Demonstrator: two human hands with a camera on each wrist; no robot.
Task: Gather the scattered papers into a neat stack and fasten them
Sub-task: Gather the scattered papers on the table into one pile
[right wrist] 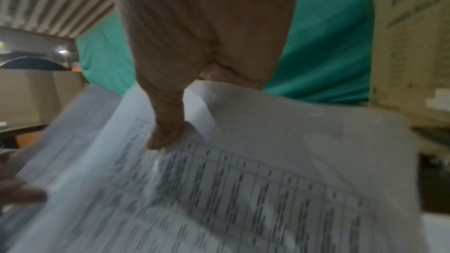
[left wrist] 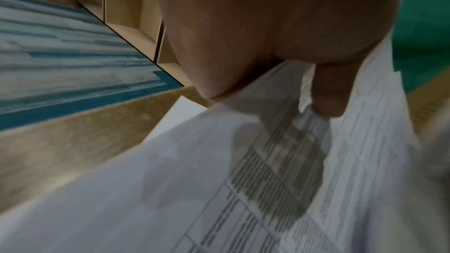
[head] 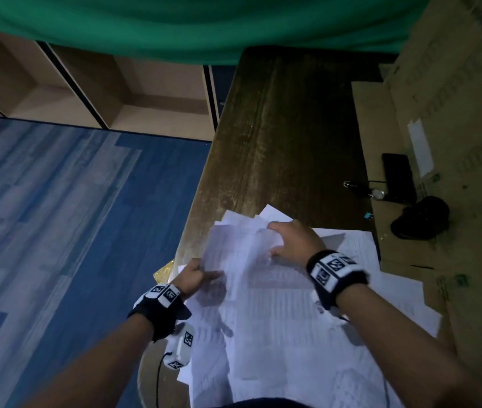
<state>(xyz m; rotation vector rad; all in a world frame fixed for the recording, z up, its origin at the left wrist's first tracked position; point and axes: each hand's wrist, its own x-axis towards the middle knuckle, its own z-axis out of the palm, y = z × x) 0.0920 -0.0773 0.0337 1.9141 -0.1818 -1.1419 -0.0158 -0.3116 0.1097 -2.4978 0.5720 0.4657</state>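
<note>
Printed papers [head: 278, 304] strewn over the near end of the dark wooden table [head: 287, 128], sheets overlapping at odd angles, most with long axis running away from the body along the table's length. Some sheets overhanging the table's left edge; others spilling right onto the cardboard [head: 375, 128] beside the table. Far half of the table bare. Left hand [head: 194, 275] at the table's left edge, thumb and fingers pinching a lifted bundle by its near-left corner. Right hand [head: 289, 237] gripping the same bundle at its far end, thumb pressed on top. Small blue binder clip [head: 367, 215] on the cardboard, well apart from the papers; black phone [head: 398, 175] beyond it.

Left wrist view: thumb [left wrist: 328, 91] on a table-printed sheet [left wrist: 268, 180], blurred. Right wrist view: thumb [right wrist: 168, 122] on the sheet's top margin [right wrist: 268, 180], fingers hidden underneath.
</note>
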